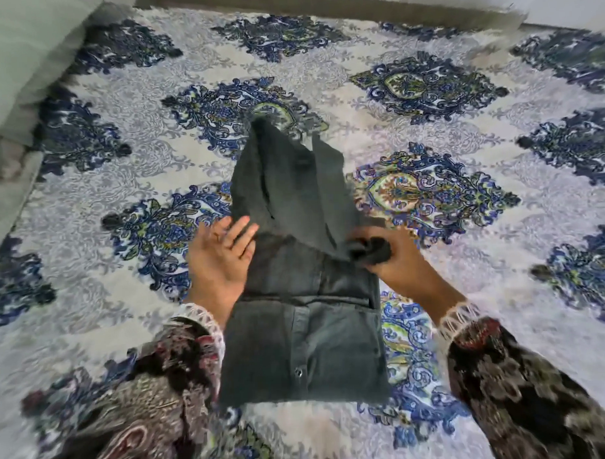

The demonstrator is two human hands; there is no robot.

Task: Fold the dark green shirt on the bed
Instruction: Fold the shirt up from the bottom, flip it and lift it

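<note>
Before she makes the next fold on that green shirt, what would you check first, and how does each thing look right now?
1. Right hand has a firm grip on the shirt: ok, its fingers are curled round a bunch of cloth.
2. Left hand steadies the fold line: ok, flat on the dark green shirt's left edge.
3. Near part lies flat and squared: ok, a tidy rectangle on the bedspread.
4. Far part smooth: not ok, it is lifted and rumpled.
5. Sleeves tucked inside: cannot tell.

No readable text, label, brand or number shows anywhere.
</note>
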